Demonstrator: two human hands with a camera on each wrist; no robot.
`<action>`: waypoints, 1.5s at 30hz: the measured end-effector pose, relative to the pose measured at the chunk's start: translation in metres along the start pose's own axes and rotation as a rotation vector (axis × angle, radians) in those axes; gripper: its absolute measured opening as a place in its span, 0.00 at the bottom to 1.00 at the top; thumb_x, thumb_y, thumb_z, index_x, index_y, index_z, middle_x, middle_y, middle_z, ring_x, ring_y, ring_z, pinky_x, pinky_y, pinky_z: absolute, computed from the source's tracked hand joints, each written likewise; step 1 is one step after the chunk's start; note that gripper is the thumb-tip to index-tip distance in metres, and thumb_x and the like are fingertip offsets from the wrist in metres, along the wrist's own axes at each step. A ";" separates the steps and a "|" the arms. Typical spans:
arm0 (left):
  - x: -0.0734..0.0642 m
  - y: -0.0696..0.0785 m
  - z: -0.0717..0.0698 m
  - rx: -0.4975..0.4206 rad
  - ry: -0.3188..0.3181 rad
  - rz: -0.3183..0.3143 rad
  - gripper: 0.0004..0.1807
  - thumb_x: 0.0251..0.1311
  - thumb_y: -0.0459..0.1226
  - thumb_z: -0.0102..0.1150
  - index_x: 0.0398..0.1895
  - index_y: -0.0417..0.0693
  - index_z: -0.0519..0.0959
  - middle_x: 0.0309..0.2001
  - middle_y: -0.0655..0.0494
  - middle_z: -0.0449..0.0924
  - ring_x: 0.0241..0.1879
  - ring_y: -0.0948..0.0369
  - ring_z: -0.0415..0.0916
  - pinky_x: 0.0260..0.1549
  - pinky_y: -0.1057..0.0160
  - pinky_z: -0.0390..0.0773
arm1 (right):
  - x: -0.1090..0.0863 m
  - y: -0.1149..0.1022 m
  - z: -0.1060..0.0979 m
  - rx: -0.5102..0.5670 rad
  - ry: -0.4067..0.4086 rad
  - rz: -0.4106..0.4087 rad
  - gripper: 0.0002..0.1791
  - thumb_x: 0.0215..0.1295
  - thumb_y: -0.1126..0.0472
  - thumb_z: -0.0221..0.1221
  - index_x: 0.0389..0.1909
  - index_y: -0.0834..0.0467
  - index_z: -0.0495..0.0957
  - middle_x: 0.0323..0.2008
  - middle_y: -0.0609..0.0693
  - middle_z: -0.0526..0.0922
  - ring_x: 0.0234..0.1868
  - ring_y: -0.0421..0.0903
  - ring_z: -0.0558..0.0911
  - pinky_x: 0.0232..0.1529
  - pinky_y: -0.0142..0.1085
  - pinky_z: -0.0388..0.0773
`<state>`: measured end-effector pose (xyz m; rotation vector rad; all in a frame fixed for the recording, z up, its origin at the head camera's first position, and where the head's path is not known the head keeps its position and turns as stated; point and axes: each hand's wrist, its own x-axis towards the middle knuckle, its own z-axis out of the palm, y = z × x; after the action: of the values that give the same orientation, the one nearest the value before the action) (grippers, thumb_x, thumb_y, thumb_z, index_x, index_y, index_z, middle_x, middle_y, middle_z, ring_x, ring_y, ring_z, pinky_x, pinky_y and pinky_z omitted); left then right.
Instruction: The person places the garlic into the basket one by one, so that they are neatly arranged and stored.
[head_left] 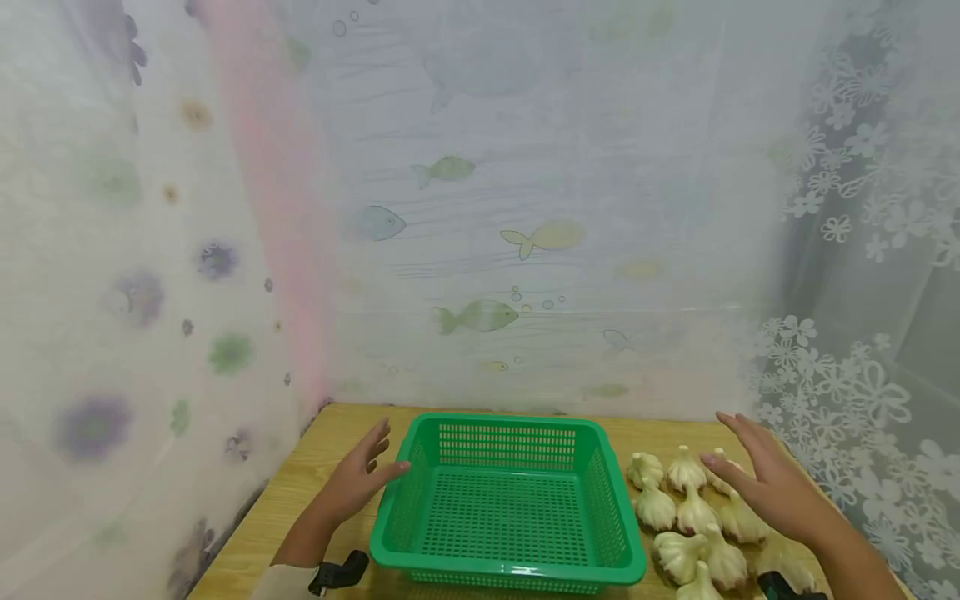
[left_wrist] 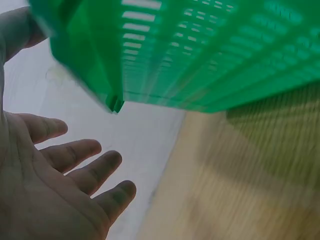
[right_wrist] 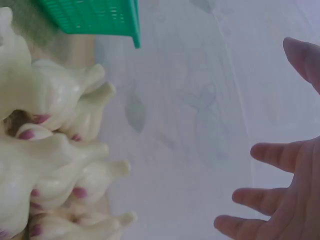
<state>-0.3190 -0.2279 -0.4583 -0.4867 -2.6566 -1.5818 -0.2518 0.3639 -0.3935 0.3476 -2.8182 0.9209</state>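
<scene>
Right hand (head_left: 772,487), left hand (head_left: 351,490): fingers spread wide | green basket (head_left: 510,571), garlic bulbs (head_left: 696,512) on wood-grain table (head_left: 303,468) | fish-print sheet (head_left: 540,196) behind

The table (head_left: 330,440) has a light wood-grain top; on it a green plastic basket (head_left: 502,521) stands upright between the left and right edges, and garlic bulbs (head_left: 696,514) lie clustered between the basket and the table's right edge

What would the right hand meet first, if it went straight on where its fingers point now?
Probably the curtain behind the table. The right hand's fingers point forward, and the way seems to pass above the garlic; the depth is unclear.
</scene>
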 end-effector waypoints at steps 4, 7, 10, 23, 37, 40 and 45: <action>-0.006 -0.004 0.010 -0.122 0.001 0.002 0.50 0.72 0.43 0.61 0.86 0.51 0.40 0.84 0.42 0.46 0.81 0.38 0.47 0.73 0.33 0.55 | -0.015 0.015 -0.001 0.052 0.006 0.044 0.43 0.81 0.46 0.49 0.83 0.65 0.45 0.77 0.78 0.45 0.70 0.84 0.54 0.50 0.75 0.64; -0.011 -0.007 0.017 -0.192 0.004 -0.018 0.51 0.70 0.41 0.63 0.86 0.52 0.41 0.83 0.44 0.47 0.81 0.39 0.48 0.72 0.36 0.60 | -0.025 0.030 0.001 0.099 -0.039 0.143 0.44 0.82 0.43 0.45 0.83 0.67 0.41 0.77 0.80 0.43 0.68 0.86 0.54 0.49 0.74 0.67; -0.014 -0.010 0.024 -0.226 0.017 -0.044 0.51 0.68 0.41 0.65 0.86 0.53 0.44 0.83 0.44 0.49 0.80 0.38 0.49 0.70 0.37 0.64 | -0.036 0.044 0.004 0.176 -0.078 0.244 0.45 0.83 0.42 0.43 0.83 0.67 0.37 0.77 0.81 0.38 0.69 0.86 0.52 0.52 0.74 0.69; -0.020 -0.012 0.036 -0.389 0.012 -0.016 0.50 0.60 0.27 0.61 0.85 0.48 0.50 0.81 0.40 0.52 0.76 0.39 0.59 0.58 0.58 0.76 | -0.067 0.078 0.024 0.409 -0.054 0.441 0.54 0.79 0.39 0.50 0.83 0.61 0.27 0.80 0.75 0.31 0.73 0.83 0.47 0.59 0.65 0.74; -0.022 -0.012 0.040 -0.427 0.015 -0.037 0.53 0.54 0.24 0.56 0.85 0.50 0.49 0.82 0.40 0.51 0.75 0.39 0.58 0.52 0.60 0.78 | -0.078 0.128 0.049 0.585 -0.065 0.582 0.51 0.70 0.38 0.61 0.84 0.50 0.48 0.80 0.74 0.38 0.76 0.78 0.50 0.55 0.52 0.82; -0.022 -0.012 0.040 -0.422 0.021 -0.041 0.53 0.53 0.25 0.56 0.85 0.51 0.50 0.82 0.40 0.51 0.76 0.39 0.57 0.51 0.60 0.77 | -0.079 0.135 0.055 0.608 -0.059 0.593 0.49 0.67 0.39 0.64 0.83 0.48 0.53 0.80 0.74 0.43 0.74 0.77 0.59 0.55 0.52 0.82; -0.022 -0.014 0.040 -0.432 0.014 -0.041 0.53 0.53 0.24 0.55 0.85 0.50 0.49 0.82 0.41 0.50 0.76 0.40 0.56 0.53 0.59 0.77 | -0.080 0.147 0.059 0.724 -0.056 0.631 0.49 0.66 0.45 0.67 0.81 0.56 0.57 0.69 0.77 0.67 0.58 0.64 0.82 0.54 0.54 0.82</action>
<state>-0.2963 -0.2052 -0.4931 -0.4251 -2.3203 -2.1704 -0.2191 0.4578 -0.5406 -0.4913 -2.5507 2.0703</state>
